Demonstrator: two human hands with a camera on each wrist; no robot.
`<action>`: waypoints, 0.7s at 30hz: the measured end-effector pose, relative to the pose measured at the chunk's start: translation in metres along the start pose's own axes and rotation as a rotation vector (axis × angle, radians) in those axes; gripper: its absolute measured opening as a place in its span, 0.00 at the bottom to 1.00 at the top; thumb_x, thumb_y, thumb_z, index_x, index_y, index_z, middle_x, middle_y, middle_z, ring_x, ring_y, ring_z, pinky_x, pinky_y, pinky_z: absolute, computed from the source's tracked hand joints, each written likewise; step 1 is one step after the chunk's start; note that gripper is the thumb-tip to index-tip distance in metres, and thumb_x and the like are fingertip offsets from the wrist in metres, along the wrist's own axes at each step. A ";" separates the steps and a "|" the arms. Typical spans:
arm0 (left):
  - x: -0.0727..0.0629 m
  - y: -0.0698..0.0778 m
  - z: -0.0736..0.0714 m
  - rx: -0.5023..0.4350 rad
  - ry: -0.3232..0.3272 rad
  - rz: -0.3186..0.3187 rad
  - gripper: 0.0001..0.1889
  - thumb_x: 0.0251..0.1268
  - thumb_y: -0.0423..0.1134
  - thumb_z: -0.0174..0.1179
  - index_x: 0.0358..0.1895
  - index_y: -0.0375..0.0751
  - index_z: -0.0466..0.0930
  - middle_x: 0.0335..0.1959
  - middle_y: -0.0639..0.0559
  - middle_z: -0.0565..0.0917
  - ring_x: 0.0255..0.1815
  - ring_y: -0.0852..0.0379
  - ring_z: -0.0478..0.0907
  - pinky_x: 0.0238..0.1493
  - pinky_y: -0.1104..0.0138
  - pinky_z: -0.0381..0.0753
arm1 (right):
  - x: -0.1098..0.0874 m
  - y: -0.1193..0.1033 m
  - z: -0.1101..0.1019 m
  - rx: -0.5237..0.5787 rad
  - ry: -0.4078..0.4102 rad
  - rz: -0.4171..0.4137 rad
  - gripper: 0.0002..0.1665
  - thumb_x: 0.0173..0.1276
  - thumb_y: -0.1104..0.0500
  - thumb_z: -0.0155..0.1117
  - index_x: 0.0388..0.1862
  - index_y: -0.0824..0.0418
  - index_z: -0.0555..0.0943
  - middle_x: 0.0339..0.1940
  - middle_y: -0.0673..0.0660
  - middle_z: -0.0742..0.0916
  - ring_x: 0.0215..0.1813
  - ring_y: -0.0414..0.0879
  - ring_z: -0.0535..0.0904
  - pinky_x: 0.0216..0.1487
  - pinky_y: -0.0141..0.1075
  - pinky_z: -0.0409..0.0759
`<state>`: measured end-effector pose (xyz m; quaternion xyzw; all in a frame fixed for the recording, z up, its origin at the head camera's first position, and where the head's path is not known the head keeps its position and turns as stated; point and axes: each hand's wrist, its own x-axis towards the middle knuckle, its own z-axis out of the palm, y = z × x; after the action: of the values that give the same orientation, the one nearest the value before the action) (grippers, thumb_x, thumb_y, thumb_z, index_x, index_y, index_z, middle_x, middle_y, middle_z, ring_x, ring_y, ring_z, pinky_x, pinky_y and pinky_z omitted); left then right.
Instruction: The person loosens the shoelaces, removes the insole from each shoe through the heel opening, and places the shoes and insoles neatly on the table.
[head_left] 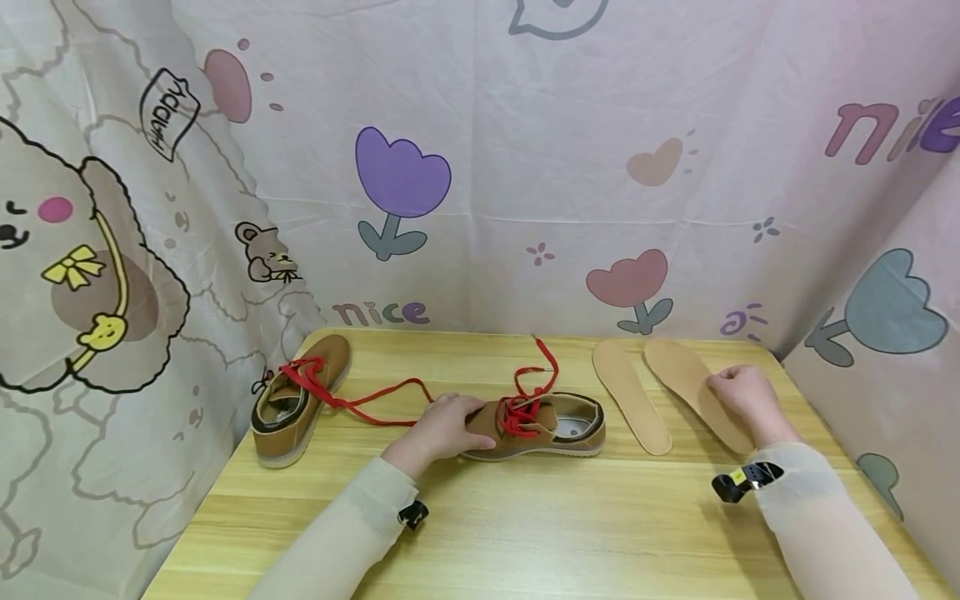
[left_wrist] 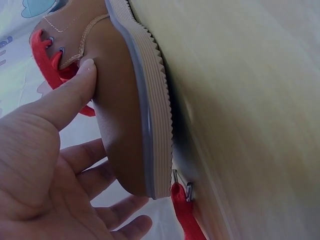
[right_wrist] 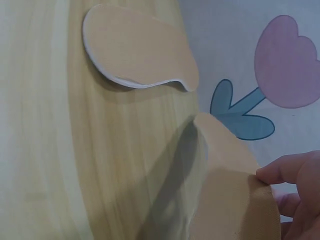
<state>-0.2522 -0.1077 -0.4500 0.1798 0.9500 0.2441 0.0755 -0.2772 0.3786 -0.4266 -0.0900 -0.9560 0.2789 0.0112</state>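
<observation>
My left hand (head_left: 442, 433) grips the toe of a brown shoe (head_left: 570, 408) with red laces, which lies with its heel to the right. In the left wrist view its thumb presses the upper of the shoe (left_wrist: 120, 105), with the fingers around the toe end. At the right, my right hand (head_left: 750, 404) pinches the edge of a tan insole (head_left: 686, 375). The right wrist view shows this insole (right_wrist: 230, 200) tilted up off the table, casting a shadow. A second tan insole (head_left: 630, 396) lies flat between the shoe and the held one.
Another brown shoe (head_left: 288, 412) stands at the table's left side, its long red lace (head_left: 375, 417) trailing toward my left hand. A printed curtain (head_left: 480, 167) hangs behind the wooden table (head_left: 525, 525) and along its sides.
</observation>
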 end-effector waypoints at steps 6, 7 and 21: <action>0.000 -0.001 0.000 -0.002 0.002 0.004 0.40 0.55 0.55 0.74 0.69 0.41 0.75 0.67 0.46 0.77 0.72 0.35 0.62 0.72 0.42 0.59 | 0.000 0.001 0.003 -0.018 -0.065 0.002 0.21 0.72 0.52 0.54 0.27 0.67 0.81 0.25 0.57 0.80 0.29 0.50 0.73 0.31 0.39 0.69; 0.000 -0.001 0.000 -0.002 0.003 0.006 0.40 0.55 0.56 0.74 0.69 0.40 0.75 0.67 0.46 0.77 0.72 0.35 0.63 0.71 0.42 0.59 | 0.000 0.001 0.002 -0.022 -0.074 0.004 0.21 0.73 0.51 0.54 0.26 0.66 0.80 0.25 0.57 0.80 0.29 0.50 0.73 0.31 0.39 0.69; -0.001 -0.001 0.000 -0.007 0.003 0.005 0.40 0.55 0.55 0.74 0.69 0.40 0.74 0.67 0.46 0.77 0.72 0.36 0.62 0.71 0.42 0.60 | 0.003 0.002 0.002 -0.070 -0.124 0.025 0.21 0.70 0.51 0.53 0.18 0.58 0.72 0.20 0.54 0.76 0.27 0.49 0.71 0.30 0.40 0.70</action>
<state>-0.2514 -0.1089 -0.4503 0.1815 0.9488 0.2477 0.0742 -0.2795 0.3798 -0.4300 -0.0847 -0.9628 0.2507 -0.0548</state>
